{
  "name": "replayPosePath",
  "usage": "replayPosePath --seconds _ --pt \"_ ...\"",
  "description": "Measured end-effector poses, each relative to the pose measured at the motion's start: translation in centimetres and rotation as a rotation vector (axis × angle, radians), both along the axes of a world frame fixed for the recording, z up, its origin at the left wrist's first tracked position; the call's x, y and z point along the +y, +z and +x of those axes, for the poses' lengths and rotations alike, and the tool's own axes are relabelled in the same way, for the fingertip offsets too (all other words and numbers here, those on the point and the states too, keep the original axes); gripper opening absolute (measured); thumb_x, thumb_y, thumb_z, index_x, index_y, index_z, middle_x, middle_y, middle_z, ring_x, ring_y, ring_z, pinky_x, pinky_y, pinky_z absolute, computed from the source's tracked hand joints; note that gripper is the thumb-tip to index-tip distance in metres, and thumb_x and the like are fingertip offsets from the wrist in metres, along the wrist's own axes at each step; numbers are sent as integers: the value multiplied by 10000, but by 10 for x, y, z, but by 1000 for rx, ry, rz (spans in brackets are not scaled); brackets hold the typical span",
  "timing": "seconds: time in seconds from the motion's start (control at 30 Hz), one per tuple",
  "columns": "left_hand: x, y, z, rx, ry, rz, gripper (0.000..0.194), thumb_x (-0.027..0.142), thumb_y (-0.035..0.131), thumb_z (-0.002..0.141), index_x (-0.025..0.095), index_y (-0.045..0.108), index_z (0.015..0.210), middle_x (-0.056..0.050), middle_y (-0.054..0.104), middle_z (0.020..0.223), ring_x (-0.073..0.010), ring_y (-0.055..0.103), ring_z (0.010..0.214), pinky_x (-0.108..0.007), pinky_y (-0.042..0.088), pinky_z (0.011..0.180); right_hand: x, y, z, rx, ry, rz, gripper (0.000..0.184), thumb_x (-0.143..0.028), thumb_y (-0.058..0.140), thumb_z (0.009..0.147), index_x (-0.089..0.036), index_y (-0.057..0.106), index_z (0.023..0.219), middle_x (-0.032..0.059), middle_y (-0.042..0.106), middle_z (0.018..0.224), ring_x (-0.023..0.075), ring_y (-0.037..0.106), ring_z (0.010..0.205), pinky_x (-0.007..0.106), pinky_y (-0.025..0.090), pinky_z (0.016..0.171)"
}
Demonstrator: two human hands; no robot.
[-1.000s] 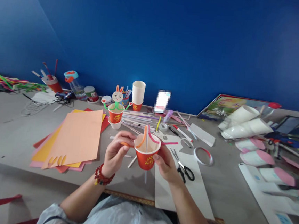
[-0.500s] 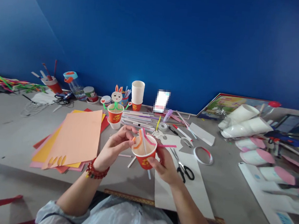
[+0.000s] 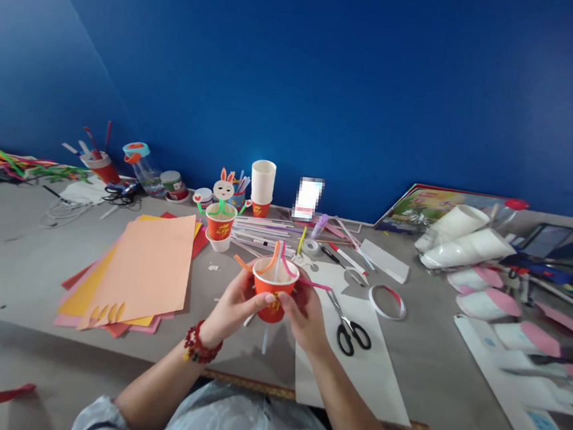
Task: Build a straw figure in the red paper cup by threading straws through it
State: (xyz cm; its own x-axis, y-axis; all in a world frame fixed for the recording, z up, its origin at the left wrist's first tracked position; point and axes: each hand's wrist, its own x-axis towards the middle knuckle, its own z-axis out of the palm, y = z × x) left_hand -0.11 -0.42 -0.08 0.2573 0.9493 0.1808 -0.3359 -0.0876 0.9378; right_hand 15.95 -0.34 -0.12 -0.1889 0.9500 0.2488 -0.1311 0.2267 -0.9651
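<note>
Between my two hands is a red paper cup (image 3: 274,285), held upright over the near part of the table. My left hand (image 3: 239,304) wraps its left side, thumb on the front. My right hand (image 3: 304,308) grips the right side the same way. An orange strip (image 3: 265,261) bends out over the left rim and a pink strip (image 3: 316,285) sticks out over the right one. A pale straw (image 3: 265,340) pokes out beneath the cup. Behind stands another red cup (image 3: 220,228) with a paper rabbit head (image 3: 223,190) and green arms.
Scissors (image 3: 351,332) lie on white paper (image 3: 352,381) to the right, near a tape roll (image 3: 387,302). Coloured sheets (image 3: 146,263) are stacked at left. Straws (image 3: 265,230), stacked cups (image 3: 262,183) and a lit phone (image 3: 308,199) are by the blue wall. Bagged cups (image 3: 467,247) lie far right.
My left hand has moved from the orange strip down onto the cup's side. The cup now stands straighter, with both thumbs on its front, and the strips spread to either side.
</note>
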Motion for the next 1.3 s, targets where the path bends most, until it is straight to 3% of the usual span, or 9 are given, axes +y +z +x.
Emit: replayPosePath --seconds 0.1,0.2,0.3,0.37,0.53,0.67,1.0,1.17,1.3 --pt "0 -3 0 -12 21 -48 571 343 725 848 208 528 1367 -122 626 1334 -284 593 1207 -405 476 1049 1 3 5 -107 -37 31 539 -458 680 867 -239 532 1337 113 677 1162 267 667 1016 368 568 864" --pt "1 -3 -5 -46 22 -84 515 339 694 871 196 554 1346 -120 646 1309 -271 610 1177 -370 490 1017 5 4 22 -171 -28 84 565 -366 738 825 -270 532 1343 110 565 1351 255 625 1090 361 558 882" --pt "-1 -4 -10 -54 6 -102 478 340 688 873 206 585 1320 -103 667 1282 -261 620 1161 -333 497 983 18 7 48 -133 224 40 551 -311 706 835 -292 535 1358 98 508 1411 246 603 1125 390 541 932" --pt "-3 -5 -11 -45 -10 -100 480 347 694 866 209 593 1314 -100 669 1283 -266 620 1166 -329 498 976 30 14 60 -100 346 -3 434 -336 662 854 -259 609 1278 98 576 1312 228 622 1046 389 533 925" --pt "-7 -1 -6 11 -79 -67 511 329 700 864 214 565 1343 -102 649 1316 -273 603 1196 -334 487 995 50 44 54 -132 211 -46 324 -399 605 907 -223 652 1174 38 627 941 154 581 790 279 497 716" --pt "-9 2 -3 75 -60 -35 528 343 717 848 199 556 1330 -104 664 1265 -263 620 1142 -335 495 973 53 58 32 -289 213 -23 278 -440 649 889 -185 605 786 -32 521 673 102 465 590 224 373 555" --pt "-10 -1 -1 179 58 -29 511 359 730 835 196 575 1295 -85 696 1154 -218 643 1004 -278 508 862 60 52 22 -457 9 77 432 -512 646 865 -197 470 626 -59 433 574 96 392 546 227 311 532" --pt "1 -11 1 -45 138 -176 435 406 708 842 203 631 1219 -72 699 1180 -223 641 1049 -279 509 872 73 33 23 -153 6 -223 445 -620 573 864 -190 651 778 -23 572 607 101 466 509 221 354 486" --pt "10 -15 0 -164 234 -289 400 430 711 831 204 659 1157 -55 722 1116 -200 671 968 -258 523 794 61 6 22 56 78 -405 398 -569 621 809 -183 688 876 26 676 732 138 598 606 249 483 561"
